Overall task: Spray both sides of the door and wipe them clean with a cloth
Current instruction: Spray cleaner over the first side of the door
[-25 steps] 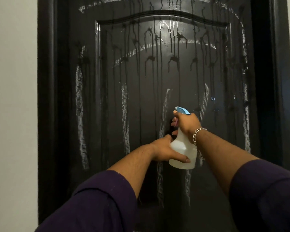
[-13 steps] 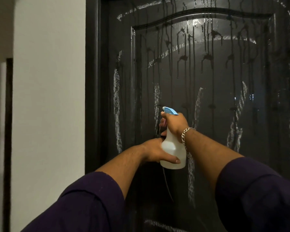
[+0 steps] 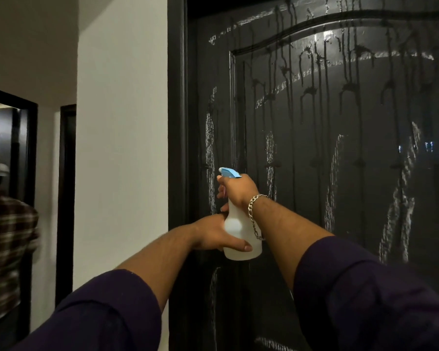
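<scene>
White spray bottle [image 3: 241,239] gripped by both hands.

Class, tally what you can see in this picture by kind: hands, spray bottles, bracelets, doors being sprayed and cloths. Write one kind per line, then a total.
Hands: 2, left hand and right hand
Spray bottles: 1, bottle
Bracelets: 1, bracelet
Doors being sprayed: 1, door
Cloths: 0 in view
Total: 5

Head-worn wide-angle camera faces a wet black door [image 3: 340,173] at arm's reach, angled slightly left toward a white wall [image 3: 122,148].
</scene>
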